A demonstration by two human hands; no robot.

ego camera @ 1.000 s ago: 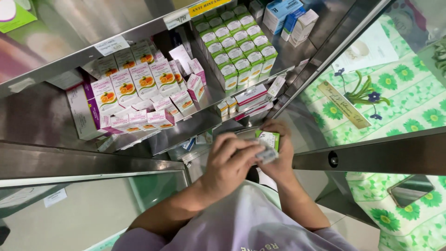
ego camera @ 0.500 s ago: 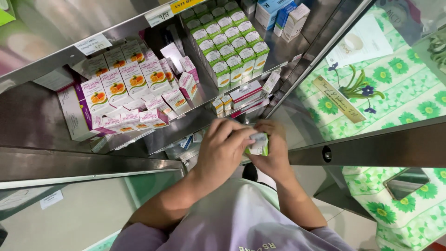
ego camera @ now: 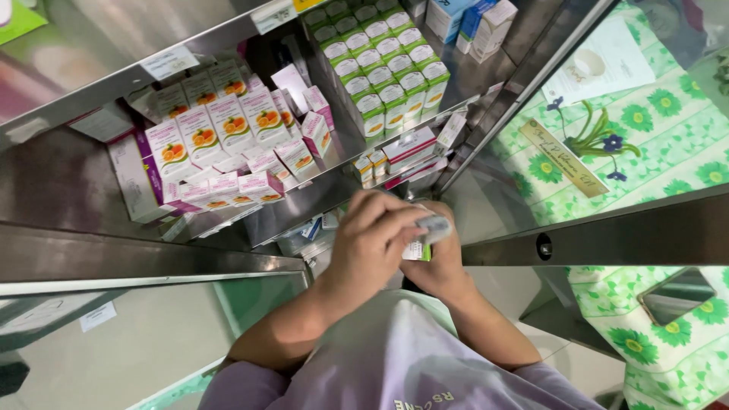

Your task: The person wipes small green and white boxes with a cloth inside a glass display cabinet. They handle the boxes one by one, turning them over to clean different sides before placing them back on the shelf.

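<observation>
Both my hands meet in front of my chest over an open glass display cabinet. My left hand (ego camera: pixel 372 247) covers the top of a small white and green box (ego camera: pixel 419 250), fingers curled around it. My right hand (ego camera: pixel 439 266) grips the same box from below and behind. A pale flap or end of the box (ego camera: pixel 435 226) sticks out between my fingers. Most of the box is hidden by my hands.
A metal shelf (ego camera: pixel 68 182) holds white and pink boxes with orange fruit pictures (ego camera: pixel 220 137) and rows of green-topped boxes (ego camera: pixel 383 76). Blue and white boxes (ego camera: pixel 474 23) stand behind. A metal frame rail (ego camera: pixel 607 231) runs right, above a green flowered cloth (ego camera: pixel 668 159).
My hands have stayed together on the small box, turning it slightly; my left fingers now wrap further over its top. The view has shifted a little.
</observation>
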